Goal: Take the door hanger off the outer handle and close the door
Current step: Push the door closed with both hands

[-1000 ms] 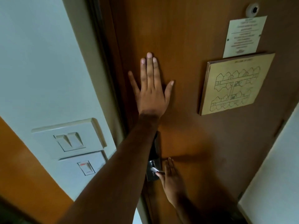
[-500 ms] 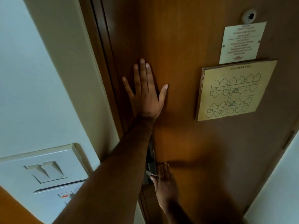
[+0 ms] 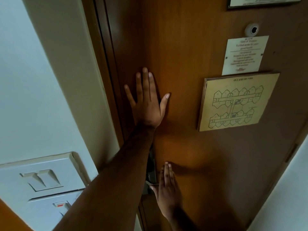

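The left hand (image 3: 146,104) lies flat and fully spread on the door (image 3: 186,47), palm against the wood, fingers pointing up, gripping nothing; its little finger sits just beside the dark door frame (image 3: 106,64), leaving only a thin strip of door between hand and edge. Lower down, the right hand (image 3: 167,192) is also open and flat on the door with fingers together, holding nothing, its thumb side touching or just beside the metal lock plate (image 3: 150,172), where a small silver lever sticks out at the door's edge; the left forearm covers most of that plate. The door sits closed or nearly closed in its frame, and the door hanger is not visible. The door is smooth, warm brown wood veneer with a faint vertical grain. To the right, well apart from both hands, hang a square brass-toned fire plan plaque (image 3: 236,102), a white printed notice (image 3: 245,55) above it, and a round peephole (image 3: 252,30). Left of the frame, a pale painted wall (image 3: 41,80) carries a glossy white plastic switch panel (image 3: 41,179)
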The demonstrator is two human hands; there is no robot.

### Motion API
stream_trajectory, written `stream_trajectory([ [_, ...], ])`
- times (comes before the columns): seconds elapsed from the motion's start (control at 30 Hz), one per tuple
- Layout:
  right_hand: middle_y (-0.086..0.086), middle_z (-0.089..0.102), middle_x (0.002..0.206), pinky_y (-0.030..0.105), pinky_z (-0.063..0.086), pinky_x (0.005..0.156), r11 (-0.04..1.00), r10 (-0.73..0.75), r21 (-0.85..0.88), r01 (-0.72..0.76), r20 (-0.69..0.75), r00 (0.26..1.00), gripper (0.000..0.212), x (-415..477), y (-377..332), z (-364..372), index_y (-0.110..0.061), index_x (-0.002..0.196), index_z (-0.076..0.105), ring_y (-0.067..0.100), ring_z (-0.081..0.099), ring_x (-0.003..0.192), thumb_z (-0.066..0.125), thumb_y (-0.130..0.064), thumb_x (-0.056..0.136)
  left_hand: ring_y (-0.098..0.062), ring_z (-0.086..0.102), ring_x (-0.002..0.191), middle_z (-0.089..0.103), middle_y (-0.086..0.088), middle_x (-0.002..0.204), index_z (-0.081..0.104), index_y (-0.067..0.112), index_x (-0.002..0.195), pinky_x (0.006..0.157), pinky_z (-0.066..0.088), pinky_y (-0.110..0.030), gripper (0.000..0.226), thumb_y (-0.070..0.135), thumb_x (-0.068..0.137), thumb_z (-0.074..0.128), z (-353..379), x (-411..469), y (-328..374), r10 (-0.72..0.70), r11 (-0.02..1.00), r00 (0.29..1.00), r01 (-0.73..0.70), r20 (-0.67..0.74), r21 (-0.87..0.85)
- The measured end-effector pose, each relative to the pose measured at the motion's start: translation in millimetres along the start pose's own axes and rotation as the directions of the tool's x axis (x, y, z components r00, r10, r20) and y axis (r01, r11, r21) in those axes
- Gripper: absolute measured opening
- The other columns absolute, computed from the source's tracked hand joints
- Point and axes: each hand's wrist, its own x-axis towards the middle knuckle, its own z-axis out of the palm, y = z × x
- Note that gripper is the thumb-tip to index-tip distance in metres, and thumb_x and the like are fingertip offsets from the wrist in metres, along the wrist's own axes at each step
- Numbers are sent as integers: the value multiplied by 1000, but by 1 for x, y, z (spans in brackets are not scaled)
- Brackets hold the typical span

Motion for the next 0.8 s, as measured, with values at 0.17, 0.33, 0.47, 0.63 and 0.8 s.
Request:
stream_trajectory([
  [0.17, 20, -5, 172, 41, -5, 127, 986, -131, -113, 119, -106, 986, 94, -1, 17, -35, -3, 164, 10, 36, 2, 160, 18, -70, 100, -29, 17, 161, 27, -12, 174, 22, 8, 166, 128, 9, -64, 88, 70, 106, 36, -2, -1, 0, 3, 1000, 1000, -3, 23, 20],
  [0.33, 18, 7, 174, 45, 17, 128, 963, -221, -199, 182, -197, 955, 89, 2, 48, -86, -2, 165, 19, 32, 8, 161, 28, -67, 104, -30, 20, 161, 26, -11, 174, 22, 8, 166, 128, 7, -64, 88, 71, 106, 35, -7, 0, 1, -3, 1000, 998, 2, 60, 18],
  [0.47, 21, 22, 171, 47, 33, 124, 959, -253, -203, 199, -297, 921, 84, 6, 83, -140, 1, 161, 31, 34, 23, 158, 46, -58, 102, -30, 15, 162, 24, -12, 175, 20, 8, 167, 127, 10, -65, 90, 71, 105, 35, -9, 0, 0, 11, 1000, 995, -13, 95, 19],
  [0.63, 25, 24, 167, 56, 39, 120, 946, -255, -296, 132, -427, 868, 87, -1, 128, -232, 7, 157, 35, 39, 25, 154, 45, -57, 99, -30, 7, 164, 10, -10, 178, 5, 10, 169, 129, -4, -63, 94, 72, 104, 34, -17, 2, 1, 24, 999, 986, -17, 168, -46],
  [0.8, 28, 23, 169, 58, 28, 126, 956, -174, -293, 12, -535, 827, 95, -31, 144, -315, 8, 158, 31, 41, 21, 158, 49, -64, 99, -29, -2, 166, -4, -8, 179, 9, 9, 169, 130, -3, -64, 100, 77, 98, 24, -51, 11, -3, 63, 983, 937, 0, 344, -181],
])
